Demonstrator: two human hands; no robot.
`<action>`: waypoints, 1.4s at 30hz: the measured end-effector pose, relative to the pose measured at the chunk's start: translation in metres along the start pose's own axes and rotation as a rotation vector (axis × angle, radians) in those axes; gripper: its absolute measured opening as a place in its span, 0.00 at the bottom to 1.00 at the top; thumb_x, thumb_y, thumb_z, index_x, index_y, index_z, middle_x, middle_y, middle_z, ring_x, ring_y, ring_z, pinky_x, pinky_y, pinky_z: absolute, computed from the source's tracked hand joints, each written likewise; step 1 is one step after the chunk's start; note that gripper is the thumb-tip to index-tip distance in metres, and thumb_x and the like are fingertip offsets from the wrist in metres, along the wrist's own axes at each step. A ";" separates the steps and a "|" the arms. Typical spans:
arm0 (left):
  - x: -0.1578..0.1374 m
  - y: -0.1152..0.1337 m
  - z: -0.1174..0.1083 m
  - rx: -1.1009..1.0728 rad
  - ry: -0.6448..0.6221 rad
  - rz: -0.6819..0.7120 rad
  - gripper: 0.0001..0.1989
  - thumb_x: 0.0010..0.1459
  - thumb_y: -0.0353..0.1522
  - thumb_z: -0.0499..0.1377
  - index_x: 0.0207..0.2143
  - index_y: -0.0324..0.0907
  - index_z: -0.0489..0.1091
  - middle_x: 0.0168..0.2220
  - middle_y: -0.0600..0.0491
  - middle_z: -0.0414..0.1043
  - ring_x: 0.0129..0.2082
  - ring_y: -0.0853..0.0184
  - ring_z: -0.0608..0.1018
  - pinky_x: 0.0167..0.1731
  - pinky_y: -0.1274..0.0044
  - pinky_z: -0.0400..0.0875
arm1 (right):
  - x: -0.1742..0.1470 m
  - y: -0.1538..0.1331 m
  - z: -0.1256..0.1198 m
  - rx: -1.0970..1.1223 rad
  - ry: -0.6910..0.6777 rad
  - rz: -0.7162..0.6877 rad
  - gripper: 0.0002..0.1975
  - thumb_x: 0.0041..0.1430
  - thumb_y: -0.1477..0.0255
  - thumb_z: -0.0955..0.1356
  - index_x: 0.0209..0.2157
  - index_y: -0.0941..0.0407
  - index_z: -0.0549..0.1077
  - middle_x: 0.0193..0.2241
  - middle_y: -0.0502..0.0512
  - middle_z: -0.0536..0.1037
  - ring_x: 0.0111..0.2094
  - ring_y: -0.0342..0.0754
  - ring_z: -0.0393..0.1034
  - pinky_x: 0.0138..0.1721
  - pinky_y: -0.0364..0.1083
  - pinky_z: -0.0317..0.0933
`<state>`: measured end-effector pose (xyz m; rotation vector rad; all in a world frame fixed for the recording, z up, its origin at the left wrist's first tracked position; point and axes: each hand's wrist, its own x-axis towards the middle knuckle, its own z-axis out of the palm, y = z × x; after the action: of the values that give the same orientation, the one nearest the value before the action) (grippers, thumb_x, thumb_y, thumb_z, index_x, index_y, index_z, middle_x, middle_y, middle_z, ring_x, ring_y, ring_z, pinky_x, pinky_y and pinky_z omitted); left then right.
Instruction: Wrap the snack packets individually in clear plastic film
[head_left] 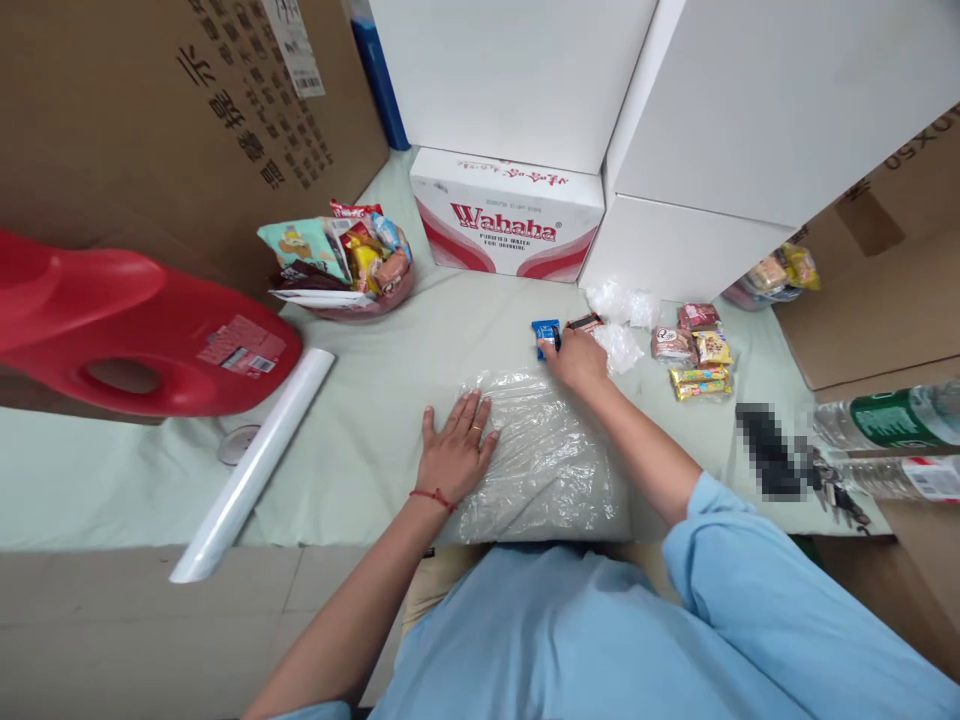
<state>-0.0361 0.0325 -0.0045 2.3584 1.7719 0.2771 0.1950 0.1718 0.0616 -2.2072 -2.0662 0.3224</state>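
Note:
My left hand [456, 450] lies flat, fingers a little apart, on the left edge of a sheet of clear plastic wrap [547, 460] spread over the table's front. Beyond the sheet, my right hand [579, 360] is closed with its thumb over a small blue snack packet [546, 332]. Partly covered by the same hand is a dark reddish-brown packet [585, 322]; how the other fingers meet it is hidden. Crumpled clear plastic [619, 348] touches or nearly touches that hand's right side. Several wrapped snacks [673, 345] sit farther right.
A bowl of snacks [390, 300] stands at the back left, near a red jug [187, 300] and a white roll [255, 460] overhanging the front edge. Behind is a Wahaha carton [510, 215]. Plastic bottles [892, 418], keys [836, 490] and another snack bowl [750, 292] are at right.

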 end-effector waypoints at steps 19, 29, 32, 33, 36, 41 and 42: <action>-0.001 0.001 -0.004 -0.027 0.023 -0.004 0.29 0.73 0.43 0.44 0.73 0.47 0.54 0.74 0.46 0.52 0.73 0.56 0.60 0.72 0.46 0.33 | 0.095 0.060 -0.039 -0.237 -0.310 -0.349 0.20 0.45 0.72 0.77 0.43 0.55 0.79 0.47 0.60 0.79 0.42 0.53 0.74 0.39 0.44 0.61; -0.002 0.001 -0.003 0.003 0.022 -0.027 0.29 0.73 0.43 0.44 0.72 0.47 0.56 0.74 0.46 0.53 0.73 0.56 0.61 0.72 0.47 0.37 | 0.097 0.060 -0.052 0.796 0.030 -0.160 0.17 0.47 0.63 0.75 0.38 0.56 0.75 0.34 0.53 0.80 0.36 0.50 0.74 0.42 0.49 0.68; -0.001 0.002 -0.002 0.002 0.020 -0.026 0.29 0.73 0.43 0.44 0.72 0.46 0.56 0.74 0.46 0.53 0.73 0.56 0.60 0.72 0.47 0.37 | 0.084 0.048 -0.068 1.294 0.164 -0.195 0.22 0.47 0.59 0.75 0.41 0.55 0.73 0.36 0.52 0.79 0.38 0.49 0.75 0.43 0.50 0.71; -0.001 0.002 -0.003 0.001 0.018 -0.027 0.29 0.73 0.43 0.44 0.72 0.46 0.55 0.74 0.46 0.52 0.73 0.56 0.60 0.72 0.47 0.36 | 0.077 0.042 -0.075 1.366 0.172 -0.217 0.22 0.49 0.57 0.75 0.42 0.54 0.73 0.36 0.52 0.79 0.39 0.49 0.76 0.42 0.50 0.71; -0.001 0.003 -0.004 -0.002 0.018 -0.031 0.29 0.73 0.43 0.44 0.73 0.46 0.55 0.74 0.46 0.52 0.73 0.57 0.60 0.72 0.47 0.36 | 0.048 0.020 -0.091 1.402 0.047 -0.278 0.22 0.55 0.53 0.72 0.43 0.53 0.73 0.37 0.53 0.79 0.39 0.50 0.76 0.39 0.50 0.72; -0.002 0.004 -0.003 -0.007 0.029 -0.027 0.29 0.73 0.42 0.44 0.72 0.48 0.56 0.74 0.46 0.53 0.73 0.56 0.60 0.72 0.48 0.36 | -0.019 -0.021 -0.073 0.708 -0.443 -0.458 0.16 0.49 0.61 0.77 0.37 0.53 0.75 0.30 0.52 0.80 0.32 0.51 0.75 0.34 0.47 0.68; -0.002 0.004 -0.003 -0.010 0.031 -0.027 0.29 0.73 0.42 0.44 0.72 0.48 0.56 0.74 0.46 0.53 0.73 0.56 0.60 0.72 0.48 0.36 | -0.032 -0.029 -0.062 0.477 -0.500 -0.503 0.15 0.48 0.64 0.77 0.36 0.53 0.75 0.29 0.52 0.80 0.33 0.53 0.76 0.35 0.47 0.67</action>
<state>-0.0342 0.0292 -0.0006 2.3341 1.8104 0.3194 0.1784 0.1462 0.1311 -1.3715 -2.3468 1.2501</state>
